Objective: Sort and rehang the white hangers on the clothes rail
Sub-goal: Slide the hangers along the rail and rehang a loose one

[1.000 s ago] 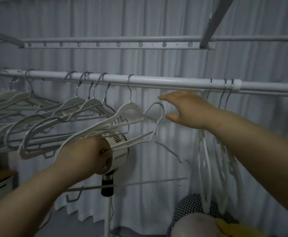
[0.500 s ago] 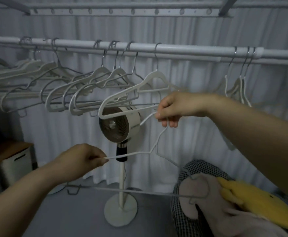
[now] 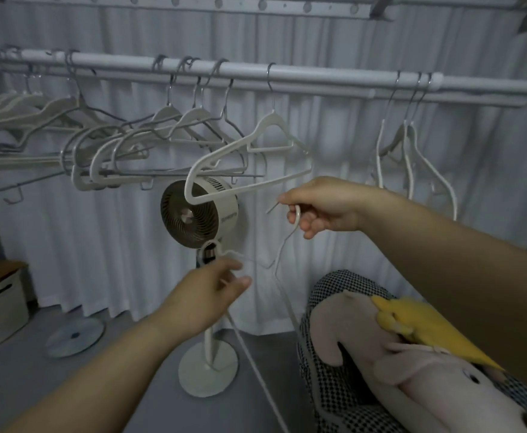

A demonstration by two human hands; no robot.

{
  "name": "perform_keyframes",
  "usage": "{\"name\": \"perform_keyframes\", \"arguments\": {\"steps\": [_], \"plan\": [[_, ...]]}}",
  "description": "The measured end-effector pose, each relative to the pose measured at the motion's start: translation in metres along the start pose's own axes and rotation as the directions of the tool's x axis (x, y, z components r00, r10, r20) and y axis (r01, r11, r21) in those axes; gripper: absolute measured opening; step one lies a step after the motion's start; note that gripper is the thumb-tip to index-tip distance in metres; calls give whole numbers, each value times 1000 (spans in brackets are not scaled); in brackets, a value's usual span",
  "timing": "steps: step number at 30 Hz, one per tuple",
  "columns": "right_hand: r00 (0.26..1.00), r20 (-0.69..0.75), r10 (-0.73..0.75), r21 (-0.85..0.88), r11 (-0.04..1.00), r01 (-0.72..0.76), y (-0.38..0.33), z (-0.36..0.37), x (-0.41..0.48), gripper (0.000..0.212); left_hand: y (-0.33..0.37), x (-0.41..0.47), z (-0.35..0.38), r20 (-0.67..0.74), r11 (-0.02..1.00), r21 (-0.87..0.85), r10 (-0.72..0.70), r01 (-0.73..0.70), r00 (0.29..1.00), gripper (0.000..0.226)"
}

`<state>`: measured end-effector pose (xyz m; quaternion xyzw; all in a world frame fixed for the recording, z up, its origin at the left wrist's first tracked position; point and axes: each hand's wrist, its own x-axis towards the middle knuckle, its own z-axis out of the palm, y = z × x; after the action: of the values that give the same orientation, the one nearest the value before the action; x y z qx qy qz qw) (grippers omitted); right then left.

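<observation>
A: What was the person wearing on their arms?

B: Nothing that showed. Both forearms were bare from the bottom of the frame up to the wrist, no sleeves or cuffs.

A: Rings, watch, gloves?

B: None I could see. The left hand (image 3: 207, 289) and right hand (image 3: 324, 204) were plain bare hands, though the left fingers were a bit blurred.
</observation>
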<state>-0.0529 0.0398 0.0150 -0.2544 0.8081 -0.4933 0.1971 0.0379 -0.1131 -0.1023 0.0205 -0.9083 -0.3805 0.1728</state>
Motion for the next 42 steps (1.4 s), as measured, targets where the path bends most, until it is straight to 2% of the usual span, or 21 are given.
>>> {"name": "perform_keyframes", "arguments": {"steps": [3,5,7,12,13,15,18,20,23,25,29,32,35,38,42], "plan": [[994,-105,-12,152,988,28,-2,-2,0,24,23,0,16,263,947,-270,-100,172,960,43],[986,-166,-17,218,975,53,-4,-4,0,24,33,0,24,373,911,-323,-127,257,919,49],[976,-219,-20,266,961,80,-4,-7,1,24,38,1,32,377,937,-271,-108,221,920,56],[960,-281,-17,301,948,105,-3,-17,4,28,51,15,34,198,940,-311,-82,142,977,30],[961,-274,-29,246,964,99,-5,-22,3,26,53,20,32,141,946,-301,-84,123,986,29],[967,-245,-64,5,998,67,-10,-34,-1,16,57,33,26,53,951,-296,-81,93,995,29],[931,-302,-204,-351,932,90,-22,-62,-5,15,65,51,17,4,948,-308,-84,81,996,30],[820,-415,-394,-552,826,117,-28,-85,-1,15,73,67,12,-34,952,-302,-65,51,997,29],[649,-507,-567,-744,669,4,-31,-116,8,21,90,94,2,-87,963,-271,-32,7,996,20],[594,-509,-623,-802,593,-65,-28,-133,17,27,104,114,-4,-122,964,-266,-10,-23,992,14],[556,-449,-700,-879,459,-132,-28,-165,38,45,134,151,-12,-184,968,-232,55,-98,981,13],[565,-450,-691,-888,415,-200,-32,-188,50,57,152,173,-12,-182,962,-240,90,-133,979,16],[603,-469,-645,-880,404,-252,-32,-205,56,58,165,187,-8,-200,961,-243,86,-134,976,26],[662,-447,-602,-884,409,-225,-27,-215,56,56,171,196,3,-168,960,-252,83,-124,982,24],[656,-405,-637,-907,369,-202,-22,-221,56,55,174,207,20,-126,956,-275,69,-101,990,28]]}}
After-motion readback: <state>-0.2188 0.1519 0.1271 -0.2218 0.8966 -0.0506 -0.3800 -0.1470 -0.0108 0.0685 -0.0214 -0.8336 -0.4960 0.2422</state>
